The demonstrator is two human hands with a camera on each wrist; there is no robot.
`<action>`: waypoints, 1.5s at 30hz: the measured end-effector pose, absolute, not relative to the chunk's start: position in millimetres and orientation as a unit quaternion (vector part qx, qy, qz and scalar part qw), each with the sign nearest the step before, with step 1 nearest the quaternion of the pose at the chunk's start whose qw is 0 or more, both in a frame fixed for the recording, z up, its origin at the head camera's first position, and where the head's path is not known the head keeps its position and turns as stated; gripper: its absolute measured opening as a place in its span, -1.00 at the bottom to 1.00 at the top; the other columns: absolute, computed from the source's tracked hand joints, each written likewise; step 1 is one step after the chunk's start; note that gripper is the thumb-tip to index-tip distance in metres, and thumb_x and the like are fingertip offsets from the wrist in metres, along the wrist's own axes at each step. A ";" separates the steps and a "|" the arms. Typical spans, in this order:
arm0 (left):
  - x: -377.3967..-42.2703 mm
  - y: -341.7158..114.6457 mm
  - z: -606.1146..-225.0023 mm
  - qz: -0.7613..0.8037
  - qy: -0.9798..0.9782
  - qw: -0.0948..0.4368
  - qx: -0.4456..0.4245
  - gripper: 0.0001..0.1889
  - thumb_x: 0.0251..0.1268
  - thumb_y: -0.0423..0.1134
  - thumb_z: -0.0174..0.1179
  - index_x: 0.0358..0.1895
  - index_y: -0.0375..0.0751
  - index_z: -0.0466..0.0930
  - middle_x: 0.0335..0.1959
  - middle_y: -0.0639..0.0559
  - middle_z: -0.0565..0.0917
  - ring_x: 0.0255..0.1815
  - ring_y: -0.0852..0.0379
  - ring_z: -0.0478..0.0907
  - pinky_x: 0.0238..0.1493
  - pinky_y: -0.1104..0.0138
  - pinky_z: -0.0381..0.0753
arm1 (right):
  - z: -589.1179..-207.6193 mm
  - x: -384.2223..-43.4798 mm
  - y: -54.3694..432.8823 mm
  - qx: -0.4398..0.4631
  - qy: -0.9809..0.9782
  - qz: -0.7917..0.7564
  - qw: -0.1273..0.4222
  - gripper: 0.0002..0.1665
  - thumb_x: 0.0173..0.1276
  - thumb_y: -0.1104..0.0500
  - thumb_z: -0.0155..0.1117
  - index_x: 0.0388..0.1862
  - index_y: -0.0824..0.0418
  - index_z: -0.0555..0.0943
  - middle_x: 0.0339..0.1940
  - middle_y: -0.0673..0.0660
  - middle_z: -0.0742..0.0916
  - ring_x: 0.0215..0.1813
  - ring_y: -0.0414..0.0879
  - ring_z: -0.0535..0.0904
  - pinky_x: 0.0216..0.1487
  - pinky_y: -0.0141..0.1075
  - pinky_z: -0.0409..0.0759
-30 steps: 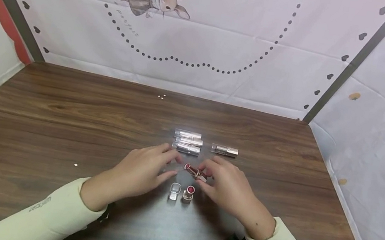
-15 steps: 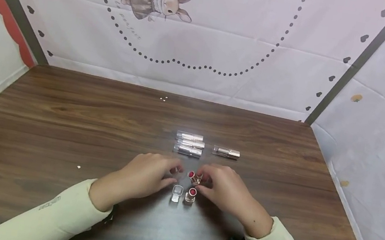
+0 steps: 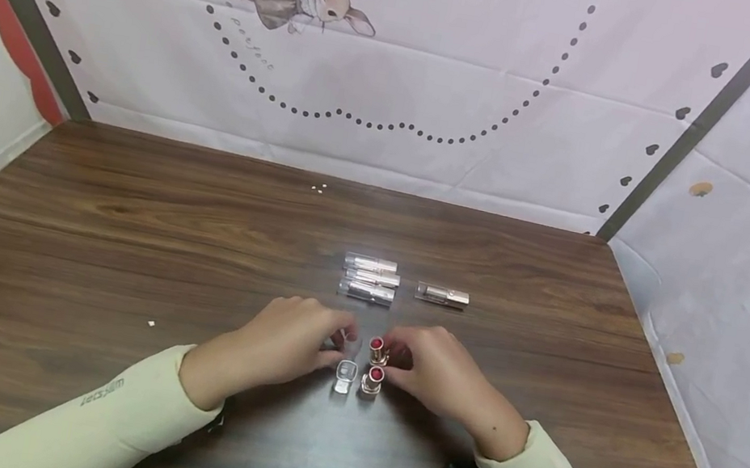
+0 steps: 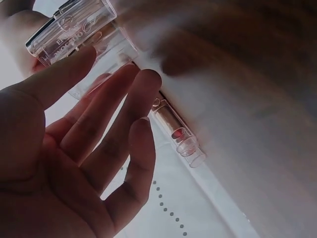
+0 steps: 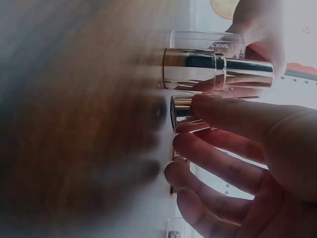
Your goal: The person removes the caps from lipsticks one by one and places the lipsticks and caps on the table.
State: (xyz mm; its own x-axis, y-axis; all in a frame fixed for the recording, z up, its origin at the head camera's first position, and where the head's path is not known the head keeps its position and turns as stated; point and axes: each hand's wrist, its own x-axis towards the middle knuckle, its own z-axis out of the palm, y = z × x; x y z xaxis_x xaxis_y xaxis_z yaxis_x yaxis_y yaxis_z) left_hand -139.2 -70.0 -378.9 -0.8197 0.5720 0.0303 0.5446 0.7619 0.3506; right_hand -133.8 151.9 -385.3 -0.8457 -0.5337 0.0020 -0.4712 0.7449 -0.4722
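Rear lipstick, tilted moments earlier, now stood upright at table, just behind front lipstick. Right hand kept narrow grip, pinching its base. Left hand also gripped narrowly, thumb and fingers about rear cap, just behind front cap. Judgement: standing lipstick beside its neighbour looked nearly done, release not yet made. Capped trio and lone capped lipstick lay farther back, unmoved.

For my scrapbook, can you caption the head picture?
Two uncapped lipsticks between left hand and right hand at a brown table.
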 end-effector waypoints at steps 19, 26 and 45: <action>-140.0 -70.6 -381.4 0.163 0.938 0.046 0.302 -0.77 0.09 -0.12 0.49 -0.19 0.06 0.70 -0.34 0.20 0.79 -0.32 0.18 0.72 -0.36 0.23 0.61 | -387.9 -136.7 153.5 -0.279 0.935 -0.206 0.065 -0.80 0.13 0.16 0.53 -0.31 -0.02 0.67 -0.46 -0.17 0.70 -0.38 -0.26 0.59 -0.31 -0.34 0.52; -140.9 -71.2 -383.0 0.158 0.936 0.041 0.311 -0.80 0.11 -0.13 0.47 -0.21 0.04 0.70 -0.35 0.18 0.79 -0.32 0.15 0.72 -0.36 0.19 0.62 | -387.8 -136.3 152.8 -0.273 0.935 -0.214 0.072 -0.81 0.14 0.17 0.53 -0.26 0.02 0.71 -0.40 -0.14 0.75 -0.32 -0.27 0.64 -0.24 -0.32 0.58; -139.0 -72.8 -384.7 0.144 0.936 0.021 0.321 -0.82 0.11 -0.13 0.46 -0.24 0.04 0.69 -0.45 0.20 0.73 -0.44 0.17 0.65 -0.48 0.21 0.55 | -367.9 -148.3 170.6 -0.234 0.953 -0.189 0.046 -0.66 0.20 0.14 0.51 -0.03 0.13 0.72 -0.15 0.01 0.81 -0.12 -0.11 0.72 -0.05 -0.16 0.66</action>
State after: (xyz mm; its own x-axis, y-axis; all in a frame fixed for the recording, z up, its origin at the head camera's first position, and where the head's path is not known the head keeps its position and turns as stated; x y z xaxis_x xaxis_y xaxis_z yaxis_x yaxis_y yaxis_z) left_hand -139.0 -72.8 -384.7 -0.7931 0.6068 0.0527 0.5946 0.7525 0.2832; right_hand -148.3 170.6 -367.9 -0.8862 -0.4633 0.0016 -0.4288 0.8190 -0.3812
